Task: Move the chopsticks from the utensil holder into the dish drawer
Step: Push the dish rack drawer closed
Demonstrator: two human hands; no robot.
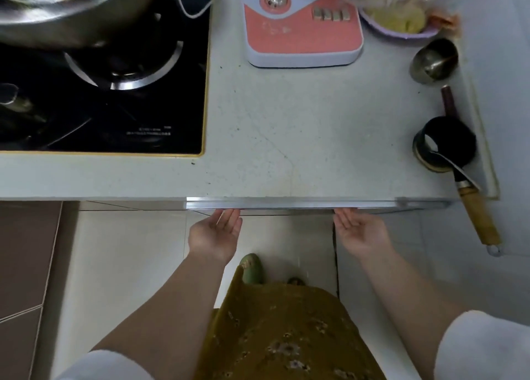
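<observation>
Below the front edge of the pale countertop, both palms turned up, fingers reaching under a metal rail that runs along the counter's lip. Left hand near the rail's left end, fingertips hidden beneath it; right hand further along, fingertips likewise tucked under. Cannot tell whether either hand is closed on the rail or merely touching it, as the fingers vanish behind the metal; nothing else held in either. Dish drawer presumably behind that rail, its front and inside not visible from this angle. Chopsticks and utensil holder nowhere in view. On the counter at left, a black gas hob with a large steel pot over its back burner. Behind centre, a pink-and-white appliance base with a knob and a row of buttons. To its right, a lilac plate of yellowish food under clear wrap. Along the right edge, a small steel cup, then a dark round container with a wooden-handled utensil resting in it, handle overhanging the counter's front. Lower down, a mustard patterned garment, white sleeves, and a green slipper on light floor tiles.
</observation>
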